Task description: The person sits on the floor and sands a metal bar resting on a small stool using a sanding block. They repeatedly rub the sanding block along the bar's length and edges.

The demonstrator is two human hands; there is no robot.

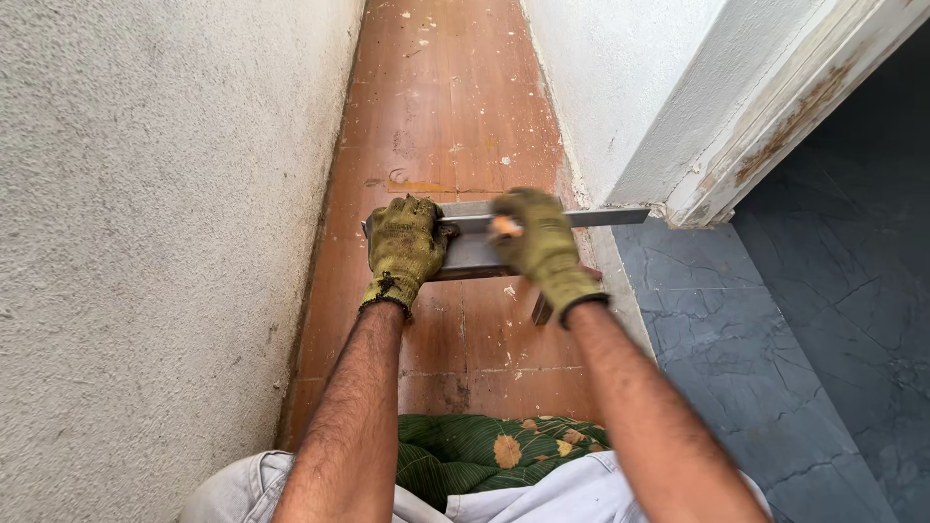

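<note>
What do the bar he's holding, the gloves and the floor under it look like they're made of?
Bar: seemingly metal, dull grey with a flat sheen and straight square edges; steel or aluminium is unclear. Gloves on the left hand and right hand: knitted fabric, olive-yellow, with a visible weave and one worn fingertip. Floor: reddish-brown tiles, matte, with joint lines and pale spatter.

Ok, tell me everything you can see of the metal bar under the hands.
The bar is a long, flat-sided grey piece, metal by its dull sheen, lying level across the brown tile floor. Its right end reaches the white door frame; its left end stops near the rough wall. The gloved left hand grips its left part and the gloved right hand presses on the middle, hiding much of it. A short dark piece juts out below the right hand.
</note>
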